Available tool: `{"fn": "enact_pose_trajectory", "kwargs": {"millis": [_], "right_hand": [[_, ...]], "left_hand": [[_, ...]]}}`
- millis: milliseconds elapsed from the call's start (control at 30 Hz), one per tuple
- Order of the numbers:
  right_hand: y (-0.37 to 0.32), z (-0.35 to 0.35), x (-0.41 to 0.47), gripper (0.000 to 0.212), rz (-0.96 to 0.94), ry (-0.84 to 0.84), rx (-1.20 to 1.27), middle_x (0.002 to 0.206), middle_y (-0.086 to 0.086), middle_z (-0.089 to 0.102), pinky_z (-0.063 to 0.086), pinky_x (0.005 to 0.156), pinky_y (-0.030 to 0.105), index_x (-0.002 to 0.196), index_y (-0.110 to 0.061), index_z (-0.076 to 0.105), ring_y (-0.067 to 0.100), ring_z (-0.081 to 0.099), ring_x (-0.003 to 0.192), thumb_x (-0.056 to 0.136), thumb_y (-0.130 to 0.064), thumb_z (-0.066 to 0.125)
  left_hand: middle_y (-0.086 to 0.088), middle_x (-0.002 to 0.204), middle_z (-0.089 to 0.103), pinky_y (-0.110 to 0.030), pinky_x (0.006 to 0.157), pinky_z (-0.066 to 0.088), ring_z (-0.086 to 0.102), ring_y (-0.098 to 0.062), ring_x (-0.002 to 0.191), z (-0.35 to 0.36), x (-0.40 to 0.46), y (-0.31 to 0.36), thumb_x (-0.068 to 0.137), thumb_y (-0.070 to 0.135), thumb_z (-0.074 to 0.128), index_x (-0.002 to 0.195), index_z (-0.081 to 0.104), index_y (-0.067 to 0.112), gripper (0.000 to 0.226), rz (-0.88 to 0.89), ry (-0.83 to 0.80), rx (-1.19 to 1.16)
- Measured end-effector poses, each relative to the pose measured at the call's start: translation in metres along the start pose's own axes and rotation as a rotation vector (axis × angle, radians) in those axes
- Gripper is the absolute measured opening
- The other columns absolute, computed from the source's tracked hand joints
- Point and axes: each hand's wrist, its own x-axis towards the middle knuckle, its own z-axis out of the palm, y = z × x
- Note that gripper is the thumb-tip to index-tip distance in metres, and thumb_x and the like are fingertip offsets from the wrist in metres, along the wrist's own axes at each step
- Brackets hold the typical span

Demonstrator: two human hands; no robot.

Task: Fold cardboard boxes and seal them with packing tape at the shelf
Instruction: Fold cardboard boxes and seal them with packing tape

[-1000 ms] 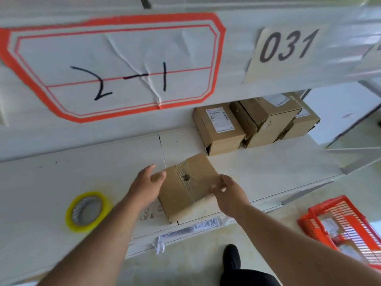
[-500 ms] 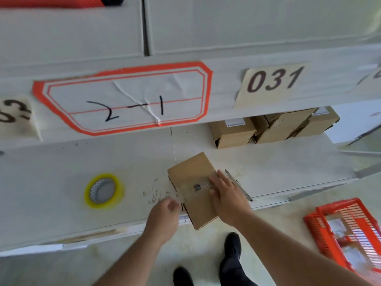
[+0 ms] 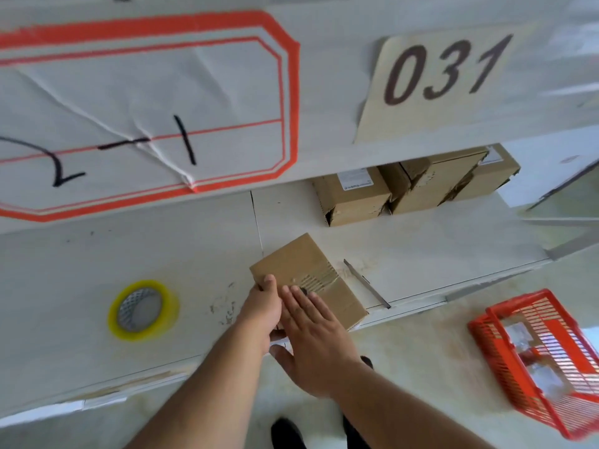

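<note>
white shelf (image 3: 421,251) w/ 1 flat cardboard box (image 3: 301,264) at its front edge, under both hands. right hand (image 3: 312,338) lies flat on it, fingers straight; left hand (image 3: 262,311) grips its left edge. 1 yellow tape roll (image 3: 142,309) left of hands, 3 sealed boxes (image 3: 353,196) beyond, 1 orange basket (image 3: 534,361) to the right.

Bright, even, nearly shadowless daylight; wide-angle bending at edges, motion-blurred right side, overall softness.
</note>
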Motion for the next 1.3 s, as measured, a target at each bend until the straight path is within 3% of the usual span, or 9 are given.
{"fn": "enact_pose_trajectory", "kwargs": {"millis": [100, 233, 333, 533, 700, 867, 1033, 1167, 1300], "right_hand": [[0.011, -0.010, 0.017, 0.078, 0.109, -0.004, 0.029, 0.172, 0.008, 0.012, 0.005, 0.125, 0.043, 0.164, -0.011, 0.024, 0.022, 0.004, 0.160, 0.106, -0.064, 0.016], [0.022, -0.022, 0.036, 0.086, 0.339, -0.100, 0.084, 0.168, 0.003, -0.028, -0.014, 0.127, 0.045, 0.163, -0.013, -0.016, 0.018, -0.032, 0.154, 0.100, -0.070, 0.002], [0.033, -0.026, 0.050, 0.096, 0.476, -0.111, 0.124, 0.169, 0.007, -0.029, -0.005, 0.128, 0.049, 0.161, -0.011, -0.022, 0.025, -0.024, 0.158, 0.095, -0.077, 0.002], [0.047, -0.038, 0.067, 0.101, 0.610, -0.109, 0.179, 0.151, 0.017, 0.042, 0.041, 0.109, 0.044, 0.162, -0.004, 0.008, 0.035, 0.045, 0.136, 0.096, -0.080, 0.012], [0.072, -0.053, 0.077, 0.068, 0.708, -0.108, 0.338, 0.113, 0.012, 0.069, 0.045, 0.080, 0.042, 0.117, -0.014, 0.056, 0.035, 0.064, 0.104, 0.106, -0.064, 0.010], [0.065, -0.086, 0.045, 0.046, 0.517, -0.049, 0.328, 0.122, 0.004, 0.069, 0.053, 0.091, 0.038, 0.134, -0.025, 0.057, 0.029, 0.064, 0.108, 0.110, -0.045, 0.023], [0.020, -0.069, 0.007, 0.063, 0.147, 0.052, 0.072, 0.168, -0.001, 0.032, 0.015, 0.126, 0.033, 0.160, -0.017, 0.039, 0.019, 0.030, 0.155, 0.104, -0.042, 0.027], [0.002, -0.035, -0.009, 0.057, 0.072, 0.132, -0.022, 0.148, 0.007, 0.060, 0.037, 0.116, 0.042, 0.137, -0.011, 0.067, 0.022, 0.056, 0.139, 0.094, -0.040, 0.044], [0.007, -0.030, -0.004, 0.046, 0.012, 0.252, 0.057, 0.140, 0.003, 0.067, 0.052, 0.108, 0.038, 0.129, -0.016, 0.073, 0.021, 0.061, 0.132, 0.091, -0.027, 0.050]], "left_hand": [[-0.008, 0.124, 0.067, -0.057, 0.082, 0.062, 0.067, -0.034, 0.107, 0.002, 0.011, -0.002, 0.092, 0.073, 0.031, 0.131, 0.060, 0.028, 0.067, 0.020, 0.077, 0.076], [-0.009, 0.113, 0.068, -0.059, 0.068, 0.063, 0.069, -0.031, 0.098, 0.004, 0.001, 0.004, 0.105, 0.061, 0.032, 0.126, 0.059, 0.021, 0.053, -0.011, 0.037, -0.002], [-0.006, 0.117, 0.062, -0.056, 0.068, 0.064, 0.063, -0.028, 0.100, 0.005, -0.001, 0.003, 0.105, 0.060, 0.031, 0.130, 0.054, 0.022, 0.051, -0.010, 0.048, 0.016], [-0.009, 0.111, 0.064, -0.051, 0.069, 0.064, 0.064, -0.028, 0.097, 0.009, -0.006, 0.000, 0.106, 0.058, 0.031, 0.122, 0.056, 0.019, 0.049, -0.019, 0.097, 0.038], [-0.012, 0.105, 0.068, -0.052, 0.082, 0.063, 0.069, -0.034, 0.095, 0.024, -0.022, -0.030, 0.105, 0.049, 0.045, 0.111, 0.058, 0.010, 0.042, -0.008, 0.072, 0.064], [-0.008, 0.102, 0.077, -0.049, 0.093, 0.059, 0.073, -0.028, 0.099, 0.022, -0.035, -0.042, 0.108, 0.035, 0.045, 0.110, 0.066, 0.017, 0.027, -0.014, -0.052, -0.225], [-0.014, 0.121, 0.071, -0.050, 0.096, 0.058, 0.069, -0.034, 0.110, 0.015, -0.013, -0.056, 0.098, 0.029, 0.058, 0.118, 0.068, 0.010, 0.030, -0.030, 0.017, -0.130], [-0.006, 0.117, 0.071, -0.057, 0.089, 0.059, 0.069, -0.032, 0.103, -0.001, -0.006, -0.039, 0.080, 0.068, 0.041, 0.119, 0.064, 0.027, 0.061, 0.096, 0.315, -0.240], [-0.009, 0.135, 0.058, -0.053, 0.079, 0.061, 0.062, -0.035, 0.107, 0.005, -0.035, -0.007, 0.082, 0.078, 0.044, 0.153, 0.031, 0.020, 0.092, 0.163, 0.294, -0.164]]}}
